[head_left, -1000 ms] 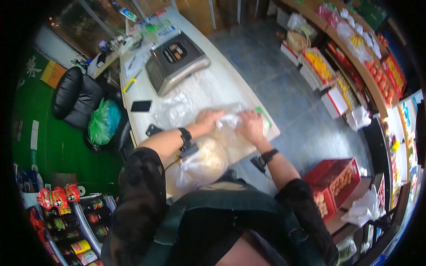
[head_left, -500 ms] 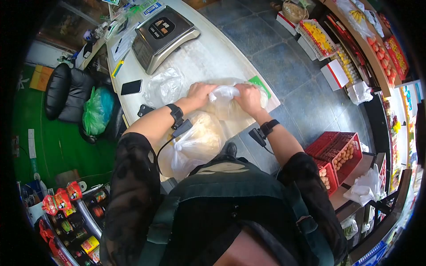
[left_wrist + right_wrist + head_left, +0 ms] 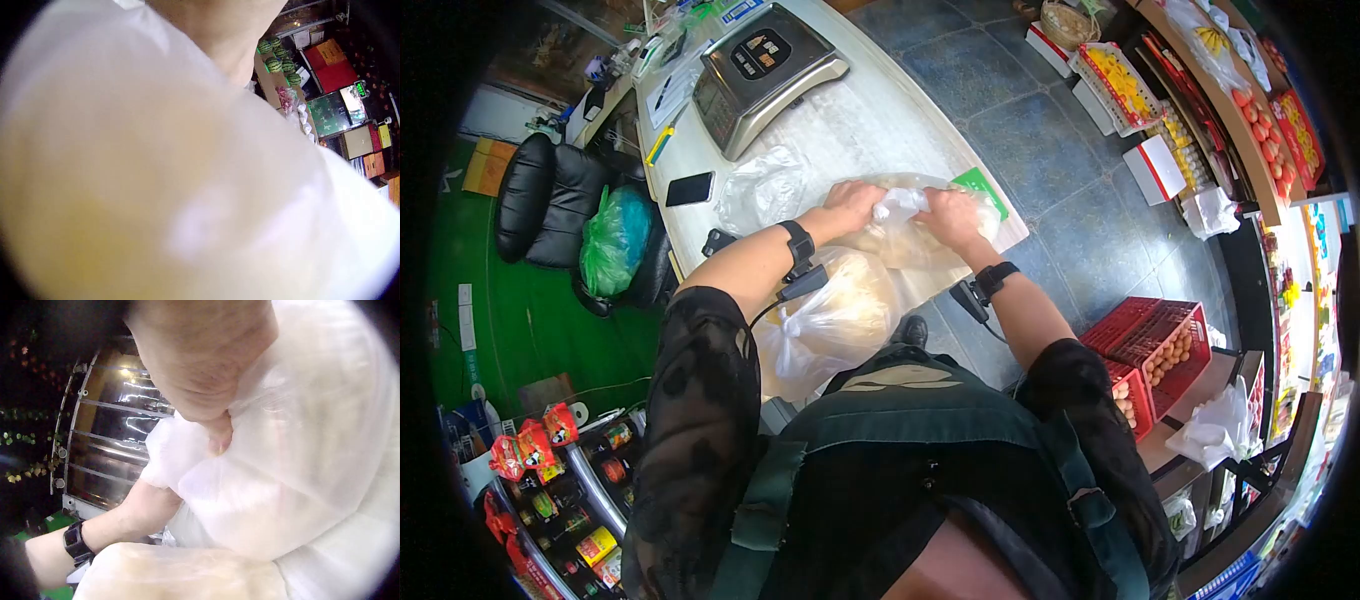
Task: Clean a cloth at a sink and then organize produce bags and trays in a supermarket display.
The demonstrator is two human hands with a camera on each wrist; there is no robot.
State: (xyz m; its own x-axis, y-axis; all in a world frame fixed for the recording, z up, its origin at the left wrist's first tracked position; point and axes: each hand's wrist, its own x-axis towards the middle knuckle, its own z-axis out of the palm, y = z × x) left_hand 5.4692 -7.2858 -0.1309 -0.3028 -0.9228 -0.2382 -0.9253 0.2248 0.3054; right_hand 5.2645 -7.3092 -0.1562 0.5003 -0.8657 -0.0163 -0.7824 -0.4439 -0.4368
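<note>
A translucent plastic bag (image 3: 897,240) with pale contents sits on the counter's near end, its white neck (image 3: 900,204) bunched up. From the left side, my left hand (image 3: 855,204) grips the bunched plastic. My right hand (image 3: 953,216) pinches it on the other side; in the right wrist view the thumb (image 3: 220,439) presses into the film. Nearer my body lies a second bag (image 3: 850,300), knotted at its neck and full of something pale yellow. Blurred bag plastic (image 3: 162,169) fills most of the left wrist view.
Crumpled clear plastic (image 3: 765,185) lies left of my hands, beside a phone (image 3: 690,189). A scale (image 3: 765,75) stands farther back on the counter (image 3: 880,120). Red crates (image 3: 1140,335) with eggs are at right, and a black chair (image 3: 565,205) at left.
The head view has tilted, so the counter and hands appear higher in it. Both hands stay at the bag's neck, with only slight finger movement.
</note>
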